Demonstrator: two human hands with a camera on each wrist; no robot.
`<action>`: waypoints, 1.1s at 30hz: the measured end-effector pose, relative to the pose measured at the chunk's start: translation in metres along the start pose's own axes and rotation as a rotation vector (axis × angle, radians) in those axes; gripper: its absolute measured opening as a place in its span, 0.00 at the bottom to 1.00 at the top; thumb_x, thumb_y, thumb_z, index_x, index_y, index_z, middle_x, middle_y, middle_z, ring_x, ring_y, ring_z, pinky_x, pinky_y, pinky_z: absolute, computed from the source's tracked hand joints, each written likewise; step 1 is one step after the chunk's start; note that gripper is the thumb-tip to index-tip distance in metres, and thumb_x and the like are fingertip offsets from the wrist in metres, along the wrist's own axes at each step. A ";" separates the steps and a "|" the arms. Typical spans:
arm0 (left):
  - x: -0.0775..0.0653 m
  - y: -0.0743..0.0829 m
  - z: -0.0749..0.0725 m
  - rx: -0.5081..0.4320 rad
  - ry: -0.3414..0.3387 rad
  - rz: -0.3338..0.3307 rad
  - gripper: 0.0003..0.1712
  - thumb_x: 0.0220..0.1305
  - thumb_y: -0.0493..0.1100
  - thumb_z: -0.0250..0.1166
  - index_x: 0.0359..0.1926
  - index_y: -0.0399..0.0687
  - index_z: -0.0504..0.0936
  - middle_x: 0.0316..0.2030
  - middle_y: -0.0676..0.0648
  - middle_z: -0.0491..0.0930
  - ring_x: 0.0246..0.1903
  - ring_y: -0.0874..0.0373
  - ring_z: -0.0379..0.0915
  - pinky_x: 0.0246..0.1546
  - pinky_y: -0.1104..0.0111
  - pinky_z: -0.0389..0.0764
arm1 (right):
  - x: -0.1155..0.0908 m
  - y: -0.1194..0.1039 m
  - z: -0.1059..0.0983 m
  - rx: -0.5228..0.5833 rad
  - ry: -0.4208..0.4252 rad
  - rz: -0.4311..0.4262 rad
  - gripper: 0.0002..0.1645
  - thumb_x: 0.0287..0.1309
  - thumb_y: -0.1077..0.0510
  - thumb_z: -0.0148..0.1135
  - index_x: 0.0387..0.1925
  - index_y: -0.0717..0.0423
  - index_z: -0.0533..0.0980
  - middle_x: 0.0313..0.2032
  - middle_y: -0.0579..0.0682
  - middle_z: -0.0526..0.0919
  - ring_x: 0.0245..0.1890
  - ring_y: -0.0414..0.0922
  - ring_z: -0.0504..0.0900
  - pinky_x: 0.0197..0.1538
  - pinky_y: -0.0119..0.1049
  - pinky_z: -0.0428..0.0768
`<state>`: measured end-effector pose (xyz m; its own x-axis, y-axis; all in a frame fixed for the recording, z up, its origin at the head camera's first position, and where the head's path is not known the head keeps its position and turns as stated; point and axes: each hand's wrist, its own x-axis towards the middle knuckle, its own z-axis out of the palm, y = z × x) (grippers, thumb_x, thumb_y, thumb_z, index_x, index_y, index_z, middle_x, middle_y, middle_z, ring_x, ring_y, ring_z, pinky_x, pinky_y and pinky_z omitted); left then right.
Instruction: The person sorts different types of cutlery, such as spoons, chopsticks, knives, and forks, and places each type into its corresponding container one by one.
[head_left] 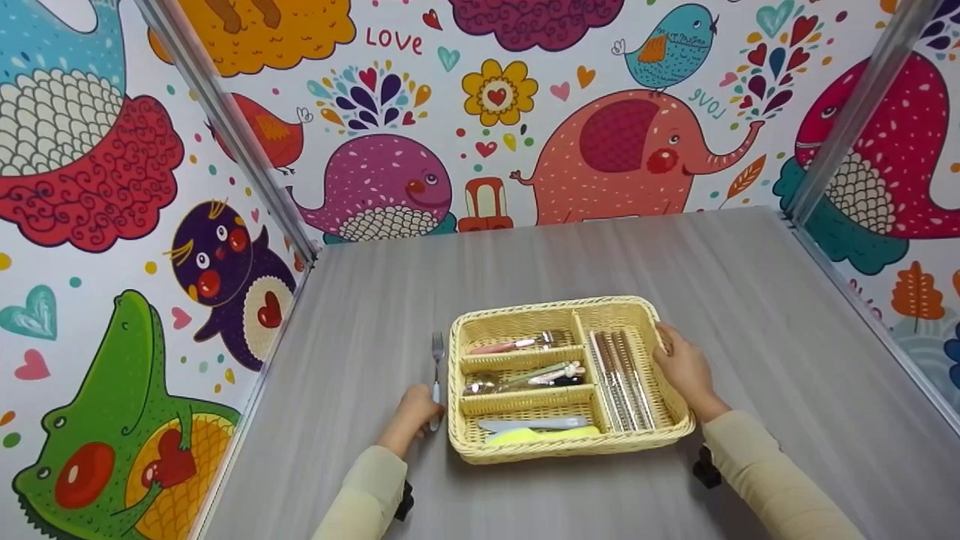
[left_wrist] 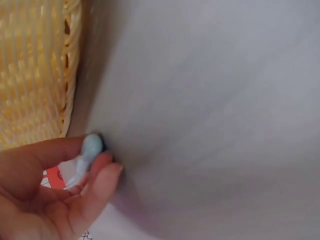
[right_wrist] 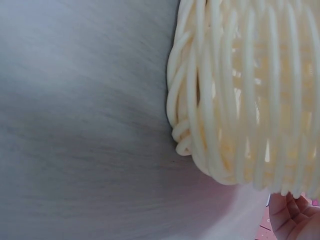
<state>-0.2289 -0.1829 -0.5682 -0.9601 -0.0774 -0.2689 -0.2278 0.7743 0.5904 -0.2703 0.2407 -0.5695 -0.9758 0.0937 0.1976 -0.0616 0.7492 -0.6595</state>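
My left hand (head_left: 416,411) pinches a fork (head_left: 437,346) by its light blue handle, just outside the left wall of a woven cutlery basket (head_left: 570,452). Its metal tines point away from me. In the left wrist view the rounded handle end (left_wrist: 92,145) shows between thumb and fingers. At the opposite side, my right hand (head_left: 684,369) grips the basket's right rim, with thumb at the edge; in the right wrist view the woven wall (right_wrist: 235,100) hides most of that hand. Whether the fork touches the table cannot be told.
Inside the basket's compartments lie a pink-handled fork (head_left: 506,346), spoons (head_left: 484,385), a grey-handled piece (head_left: 532,424), a yellow piece (head_left: 544,435) and several chopsticks (head_left: 622,382). The grey wood-grain table (head_left: 360,300) meets cartoon-printed walls (head_left: 495,150) at the back and sides.
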 end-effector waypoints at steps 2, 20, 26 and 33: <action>0.000 -0.001 0.000 -0.001 0.002 0.002 0.08 0.45 0.32 0.62 0.17 0.38 0.71 0.09 0.46 0.68 0.09 0.54 0.69 0.10 0.64 0.74 | 0.000 0.000 0.000 0.000 -0.003 0.002 0.27 0.54 0.63 0.53 0.58 0.61 0.68 0.16 0.53 0.70 0.11 0.40 0.58 0.21 0.35 0.60; 0.012 -0.005 -0.017 -0.106 0.002 -0.049 0.07 0.53 0.31 0.56 0.21 0.37 0.70 0.14 0.47 0.68 0.12 0.56 0.71 0.15 0.65 0.78 | 0.000 0.000 0.000 0.012 -0.005 0.006 0.27 0.54 0.64 0.53 0.58 0.61 0.68 0.14 0.47 0.65 0.12 0.39 0.58 0.20 0.34 0.60; 0.020 0.004 -0.025 -0.130 0.088 -0.012 0.08 0.59 0.32 0.53 0.38 0.29 0.73 0.21 0.45 0.71 0.17 0.58 0.68 0.17 0.69 0.72 | 0.001 0.001 0.001 0.013 -0.023 0.007 0.28 0.55 0.63 0.52 0.59 0.61 0.66 0.20 0.53 0.72 0.12 0.39 0.59 0.19 0.34 0.60; 0.024 0.028 -0.030 -0.011 0.304 0.215 0.14 0.62 0.32 0.52 0.47 0.29 0.74 0.39 0.35 0.79 0.40 0.44 0.77 0.41 0.57 0.76 | 0.002 0.001 0.001 0.014 -0.024 0.017 0.28 0.55 0.63 0.52 0.59 0.61 0.67 0.14 0.46 0.65 0.12 0.39 0.59 0.20 0.34 0.60</action>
<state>-0.2633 -0.1819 -0.5359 -0.9903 -0.0980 0.0989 -0.0162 0.7866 0.6172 -0.2725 0.2407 -0.5705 -0.9814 0.0908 0.1689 -0.0474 0.7385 -0.6726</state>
